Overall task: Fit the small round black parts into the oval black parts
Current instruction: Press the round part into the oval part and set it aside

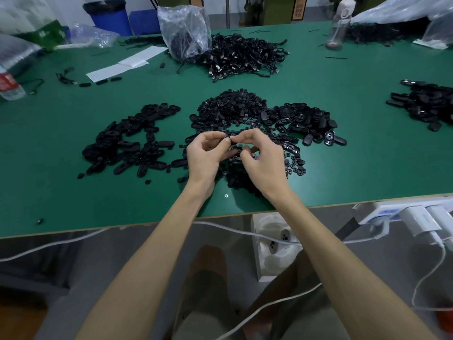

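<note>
the small black part (pixel 232 139) sits pinched right where the two hands meet, above the middle of the green table (pixel 343 168), just nearer than the heap of small round black parts (pixel 232 106). so little of it shows between the fingertips that i cannot tell whether it is a round part, an oval one, or one being pressed into the other, and its long axis cannot be read. what matters for the coming move is that it lies between the two sets of fingertips, not off to one side: both hands are equally near, thumbs and forefingers touching it from left and right.

the left hand (pixel 204 157) has thumb and forefinger closed to a fine pinch at the part, its other fingers curled loosely inward. the right hand (pixel 261 158) mirrors it, thumb and forefinger closed on the same spot, and its lower fingers seem curled around more dark pieces, though that is partly hidden. both wrists are raised off the table, forearms converging from the near edge.

loose oval black parts (pixel 308 121) lie to the right of the hands, another pile of ovals (pixel 127 141) to the left. my guess is that the fitting is under way and wants a squeeze straight along the line between the thumbs.

farther back lie a tangle of cables (pixel 245 55) and a plastic bag (pixel 183 30).
</note>
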Demonstrator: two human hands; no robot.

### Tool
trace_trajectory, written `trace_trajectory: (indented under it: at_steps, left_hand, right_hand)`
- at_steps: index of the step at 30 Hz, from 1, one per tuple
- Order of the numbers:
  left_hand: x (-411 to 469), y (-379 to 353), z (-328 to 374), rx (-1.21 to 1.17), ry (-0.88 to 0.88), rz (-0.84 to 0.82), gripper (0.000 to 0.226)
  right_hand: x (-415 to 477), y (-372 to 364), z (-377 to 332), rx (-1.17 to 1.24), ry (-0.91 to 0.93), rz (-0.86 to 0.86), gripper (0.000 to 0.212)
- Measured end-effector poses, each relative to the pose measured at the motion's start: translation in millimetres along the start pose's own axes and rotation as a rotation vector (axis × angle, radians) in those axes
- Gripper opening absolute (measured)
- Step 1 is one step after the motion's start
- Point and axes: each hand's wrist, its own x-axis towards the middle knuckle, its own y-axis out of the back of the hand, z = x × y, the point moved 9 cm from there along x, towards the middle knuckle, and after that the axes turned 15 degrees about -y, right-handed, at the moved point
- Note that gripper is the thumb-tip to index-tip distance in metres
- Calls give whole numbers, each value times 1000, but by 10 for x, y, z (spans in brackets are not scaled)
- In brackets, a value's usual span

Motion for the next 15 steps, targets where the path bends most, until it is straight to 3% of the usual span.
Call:
trace_trajectory:
  at_steps: [6,10,15]
  left_hand:
    - [-8,0,9,-57,38,25,15]
    - [-36,-111,36,-27,19,-88,14]
    - [-43,-182,95,55,-45,-176,13]
  right_hand:
    - [48,149,89,149,-106,76,19]
    - [106,110,197,139,-189,13,13]
    - [109,146,213,113,-201,53,11]
